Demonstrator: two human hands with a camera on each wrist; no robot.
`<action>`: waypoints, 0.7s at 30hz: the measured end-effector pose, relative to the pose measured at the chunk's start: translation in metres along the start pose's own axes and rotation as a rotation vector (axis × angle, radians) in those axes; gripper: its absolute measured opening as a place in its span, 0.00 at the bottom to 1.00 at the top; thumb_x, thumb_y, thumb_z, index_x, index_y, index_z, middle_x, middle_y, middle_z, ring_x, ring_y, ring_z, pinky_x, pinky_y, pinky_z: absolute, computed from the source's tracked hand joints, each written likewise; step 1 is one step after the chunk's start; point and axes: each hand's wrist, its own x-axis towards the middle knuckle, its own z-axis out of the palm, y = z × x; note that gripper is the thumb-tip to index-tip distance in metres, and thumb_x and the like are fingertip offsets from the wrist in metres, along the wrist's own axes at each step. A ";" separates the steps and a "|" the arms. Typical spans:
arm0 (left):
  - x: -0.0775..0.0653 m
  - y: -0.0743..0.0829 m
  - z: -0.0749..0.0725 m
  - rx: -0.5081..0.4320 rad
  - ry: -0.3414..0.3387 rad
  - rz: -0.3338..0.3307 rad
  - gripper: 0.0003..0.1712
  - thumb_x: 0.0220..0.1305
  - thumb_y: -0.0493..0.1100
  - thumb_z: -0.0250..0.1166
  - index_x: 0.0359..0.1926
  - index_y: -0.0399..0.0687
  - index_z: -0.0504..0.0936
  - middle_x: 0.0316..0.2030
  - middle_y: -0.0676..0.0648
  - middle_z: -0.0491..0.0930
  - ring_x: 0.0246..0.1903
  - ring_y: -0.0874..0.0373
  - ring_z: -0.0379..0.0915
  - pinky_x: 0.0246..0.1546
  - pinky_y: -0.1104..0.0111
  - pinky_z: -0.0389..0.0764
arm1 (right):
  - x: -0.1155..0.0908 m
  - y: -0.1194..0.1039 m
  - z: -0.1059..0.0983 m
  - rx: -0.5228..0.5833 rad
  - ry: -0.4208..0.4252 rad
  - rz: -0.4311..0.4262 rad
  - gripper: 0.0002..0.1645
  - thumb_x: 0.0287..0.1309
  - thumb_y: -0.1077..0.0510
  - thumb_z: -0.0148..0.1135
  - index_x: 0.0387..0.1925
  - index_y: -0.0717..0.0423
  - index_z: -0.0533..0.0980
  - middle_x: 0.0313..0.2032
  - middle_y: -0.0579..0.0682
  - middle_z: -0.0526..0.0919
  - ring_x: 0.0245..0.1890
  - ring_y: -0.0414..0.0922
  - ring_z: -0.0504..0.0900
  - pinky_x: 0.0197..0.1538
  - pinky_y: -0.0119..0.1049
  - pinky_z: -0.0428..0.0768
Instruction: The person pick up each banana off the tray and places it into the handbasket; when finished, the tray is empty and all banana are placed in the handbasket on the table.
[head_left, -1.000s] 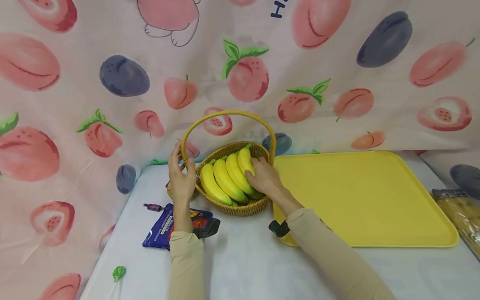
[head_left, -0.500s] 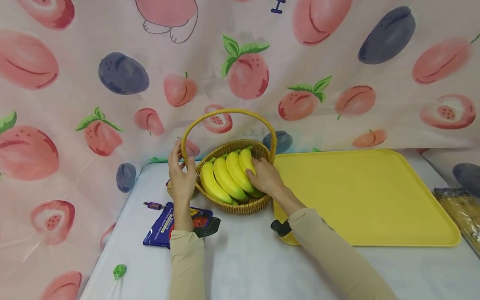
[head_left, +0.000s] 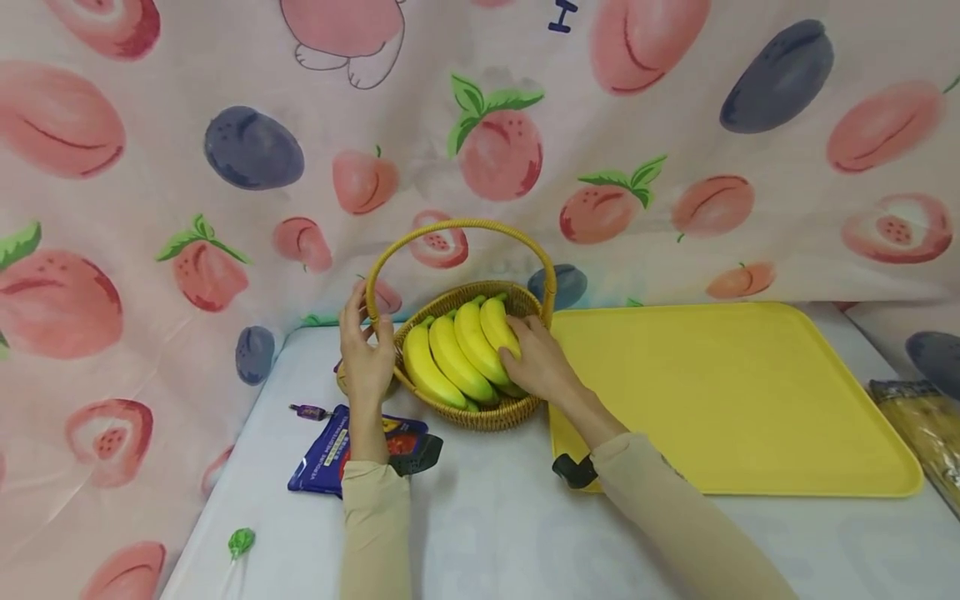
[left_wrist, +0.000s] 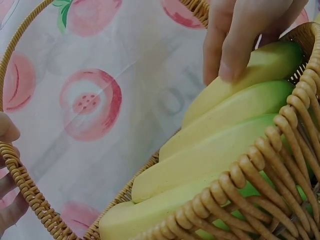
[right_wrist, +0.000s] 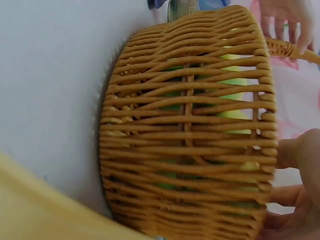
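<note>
A wicker basket (head_left: 491,417) with a tall arched handle (head_left: 468,223) stands on the table, holding several yellow bananas (head_left: 453,354) side by side, green at their lower ends. My left hand (head_left: 367,358) holds the left foot of the handle, thumb on the near side and fingers behind. Over the basket's right rim reaches my right hand (head_left: 542,358), gripping the rightmost banana (head_left: 498,323) between thumb and fingers. In the left wrist view its fingers (left_wrist: 235,45) press down on that banana (left_wrist: 250,75). The right wrist view shows the basket's woven side (right_wrist: 185,130), bananas showing through the gaps.
A yellow tray (head_left: 727,400) lies right of the basket, a clear food packet (head_left: 918,425) beyond it. Left of the basket are a blue pouch (head_left: 322,462), a small purple-wrapped candy (head_left: 310,412) and a green lollipop (head_left: 241,542). A fruit-print cloth (head_left: 637,100) hangs behind.
My right hand has shifted slightly right and toward me, and the rightmost banana has moved a little the same way. My left hand stays at the handle.
</note>
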 end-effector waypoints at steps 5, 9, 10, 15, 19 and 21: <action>0.005 -0.024 0.004 0.000 0.007 0.011 0.31 0.67 0.34 0.52 0.70 0.51 0.60 0.63 0.39 0.63 0.61 0.43 0.63 0.59 0.47 0.68 | -0.020 0.008 -0.015 0.079 0.060 -0.024 0.33 0.64 0.51 0.53 0.68 0.55 0.61 0.62 0.59 0.67 0.61 0.56 0.68 0.60 0.54 0.70; 0.005 -0.029 0.003 0.031 0.009 0.023 0.32 0.67 0.36 0.53 0.70 0.58 0.59 0.64 0.44 0.63 0.62 0.48 0.63 0.59 0.50 0.69 | -0.036 0.028 -0.025 0.104 0.089 -0.044 0.30 0.65 0.50 0.52 0.67 0.53 0.63 0.60 0.56 0.69 0.60 0.54 0.68 0.59 0.53 0.70; 0.005 -0.030 0.003 0.040 0.005 0.025 0.33 0.67 0.37 0.53 0.71 0.60 0.59 0.65 0.45 0.62 0.62 0.49 0.62 0.59 0.50 0.69 | -0.040 0.035 -0.027 0.109 0.093 -0.046 0.30 0.65 0.50 0.52 0.66 0.53 0.63 0.59 0.56 0.69 0.60 0.54 0.68 0.59 0.53 0.70; 0.000 -0.031 0.000 0.048 -0.021 0.008 0.35 0.67 0.37 0.52 0.72 0.63 0.55 0.70 0.53 0.58 0.64 0.53 0.60 0.61 0.53 0.70 | -0.060 0.073 -0.036 0.109 0.068 -0.045 0.28 0.66 0.52 0.52 0.65 0.54 0.64 0.59 0.56 0.68 0.60 0.57 0.67 0.58 0.55 0.69; -0.007 -0.034 -0.004 0.088 -0.040 -0.029 0.36 0.68 0.38 0.52 0.72 0.67 0.53 0.68 0.51 0.62 0.64 0.53 0.62 0.60 0.55 0.72 | -0.076 0.103 -0.048 0.078 0.050 -0.051 0.28 0.66 0.53 0.52 0.64 0.58 0.64 0.60 0.59 0.67 0.60 0.58 0.67 0.58 0.58 0.68; -0.011 -0.037 -0.006 0.120 -0.053 -0.048 0.36 0.67 0.39 0.53 0.72 0.66 0.53 0.67 0.48 0.63 0.63 0.51 0.64 0.59 0.54 0.72 | -0.084 0.116 -0.056 0.042 0.043 -0.057 0.28 0.66 0.53 0.52 0.64 0.59 0.65 0.60 0.60 0.67 0.60 0.59 0.67 0.58 0.59 0.67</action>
